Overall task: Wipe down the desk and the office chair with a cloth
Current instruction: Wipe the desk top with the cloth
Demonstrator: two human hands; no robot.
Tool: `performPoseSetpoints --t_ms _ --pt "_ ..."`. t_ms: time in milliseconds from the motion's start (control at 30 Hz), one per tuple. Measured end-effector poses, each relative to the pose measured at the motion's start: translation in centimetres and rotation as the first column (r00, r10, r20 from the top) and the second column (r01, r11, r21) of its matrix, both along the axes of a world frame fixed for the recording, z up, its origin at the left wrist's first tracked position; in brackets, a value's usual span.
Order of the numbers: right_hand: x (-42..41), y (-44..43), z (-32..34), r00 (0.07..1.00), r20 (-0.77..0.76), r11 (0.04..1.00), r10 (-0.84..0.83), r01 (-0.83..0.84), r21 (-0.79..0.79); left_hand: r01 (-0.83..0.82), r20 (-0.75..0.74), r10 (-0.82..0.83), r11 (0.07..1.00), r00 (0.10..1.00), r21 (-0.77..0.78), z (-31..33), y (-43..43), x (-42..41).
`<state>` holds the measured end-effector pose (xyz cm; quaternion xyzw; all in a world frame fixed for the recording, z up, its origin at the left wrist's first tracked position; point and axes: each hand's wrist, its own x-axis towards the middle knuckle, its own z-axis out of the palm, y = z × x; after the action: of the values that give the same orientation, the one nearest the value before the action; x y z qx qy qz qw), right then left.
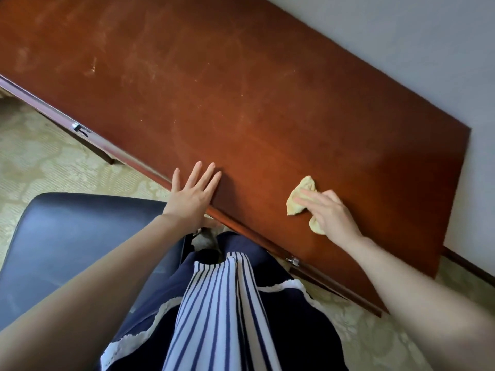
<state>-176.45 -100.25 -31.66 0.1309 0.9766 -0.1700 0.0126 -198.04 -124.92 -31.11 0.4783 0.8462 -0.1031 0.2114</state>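
Right hand [330, 211] presses the yellow cloth [301, 192] under flattish fingers near the right end of the bench [241, 89], left hand [192, 195] flat and empty at the front edge, so the long smudgy stretch runs off up-left.

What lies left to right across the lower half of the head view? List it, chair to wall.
In order: dark padded office chair seat → left hand flat on the reddish-brown wooden desk → crumpled yellow cloth → right hand pressing it → grey wall.
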Motion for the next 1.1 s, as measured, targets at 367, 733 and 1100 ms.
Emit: performPoseSetpoints --t_ms 367,733,1100 --pt "-11.6 0.7 -0.7 0.634 0.013 0.634 -0.773 0.773 0.007 -0.012 0.009 0.012 1.0 1.0 -0.012 0.0 -0.3 1.1" --pt "-5.0 -10.4 -1.9 0.966 -0.231 0.991 -0.118 0.129 0.035 -0.035 -0.006 0.035 0.998 0.999 0.045 0.2 2.5 1.2" --pt "11.4 -5.4 -2.0 0.959 -0.221 0.966 -0.176 0.211 0.148 0.095 0.007 -0.095 0.996 0.995 0.0 -1.0 5.9 2.7"
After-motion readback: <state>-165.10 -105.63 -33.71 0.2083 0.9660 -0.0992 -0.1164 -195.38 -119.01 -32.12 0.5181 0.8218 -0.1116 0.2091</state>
